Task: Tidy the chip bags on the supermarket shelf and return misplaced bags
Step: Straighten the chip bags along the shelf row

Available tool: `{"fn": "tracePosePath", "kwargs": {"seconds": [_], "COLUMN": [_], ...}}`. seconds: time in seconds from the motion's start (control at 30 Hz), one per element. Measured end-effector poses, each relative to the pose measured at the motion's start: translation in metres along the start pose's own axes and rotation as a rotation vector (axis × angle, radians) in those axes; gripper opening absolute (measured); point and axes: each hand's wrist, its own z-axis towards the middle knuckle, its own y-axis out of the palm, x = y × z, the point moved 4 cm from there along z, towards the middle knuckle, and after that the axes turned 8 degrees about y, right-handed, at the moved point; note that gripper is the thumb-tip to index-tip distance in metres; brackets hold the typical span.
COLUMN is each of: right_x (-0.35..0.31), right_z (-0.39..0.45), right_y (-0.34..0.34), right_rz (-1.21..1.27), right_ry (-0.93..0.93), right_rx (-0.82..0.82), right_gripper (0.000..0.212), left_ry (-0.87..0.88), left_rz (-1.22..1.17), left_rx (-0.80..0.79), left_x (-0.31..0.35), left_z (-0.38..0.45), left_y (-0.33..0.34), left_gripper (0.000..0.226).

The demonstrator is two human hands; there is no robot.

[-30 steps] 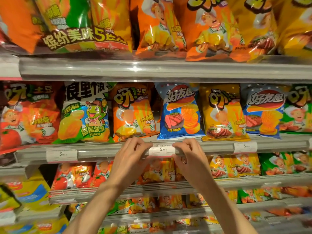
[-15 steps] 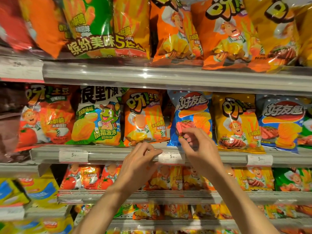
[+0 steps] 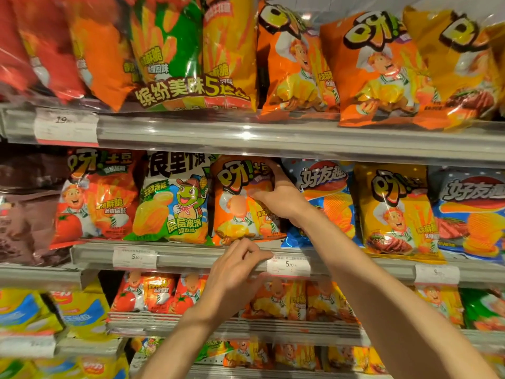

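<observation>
At the front rail of the grey metal middle shelf (image 3: 191,258), the left hand (image 3: 235,272) rests with its fingers curled over the edge, pinching the rail just beside a white paper price tag (image 3: 288,265) marked 5.90. Just beyond, the right hand (image 3: 278,195) grips the upper right side of a glossy orange chip bag with a cartoon chef (image 3: 240,203), thumb on its front and fingers apparently tucked behind, though that part is hidden. The bag stands upright on the middle shelf, between a green and white corn-flavour bag with a frog mascot (image 3: 172,198) and a blue ridged-chip bag (image 3: 328,198). Above, a clear-fronted top shelf (image 3: 273,138) carries large orange and yellow bags, and lower shelves hold smaller packs.
</observation>
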Motion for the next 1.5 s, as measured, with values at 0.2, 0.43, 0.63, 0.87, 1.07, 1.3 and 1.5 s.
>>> {"fn": "tracePosePath", "kwargs": {"seconds": [0.2, 0.43, 0.63, 0.87, 1.07, 1.3, 1.5], "right_x": [-0.008, -0.009, -0.005, -0.006, -0.004, 0.0, 0.032], "right_z": [-0.028, -0.041, -0.033, -0.03, -0.031, -0.054, -0.084], "right_y": [-0.006, -0.008, -0.005, -0.001, 0.002, -0.022, -0.087], "right_rz": [-0.144, -0.224, -0.194, -0.269, -0.287, -0.157, -0.228], "right_ry": [-0.046, -0.105, -0.128, -0.126, -0.077, -0.174, -0.21], "right_rx": [0.163, 0.313, 0.348, 0.321, 0.271, 0.17, 0.472], "right_gripper": [0.072, 0.077, 0.084, 0.081, 0.072, 0.07, 0.035], "left_ry": [0.008, 0.016, 0.016, -0.028, -0.07, -0.012, 0.009], "left_rz": [0.012, 0.015, 0.026, 0.027, 0.014, 0.056, 0.092], "left_rx": [0.012, 0.009, 0.006, -0.018, -0.026, 0.035, 0.102], "left_x": [-0.003, -0.002, -0.002, -0.003, -0.004, 0.0, 0.012], "left_z": [-0.001, 0.0, 0.0, 0.0, -0.001, -0.002, 0.001], "left_y": [0.003, 0.001, 0.002, 0.004, 0.005, 0.006, 0.013], "left_gripper": [0.04, 0.037, 0.037, 0.041, 0.04, 0.041, 0.036]}}
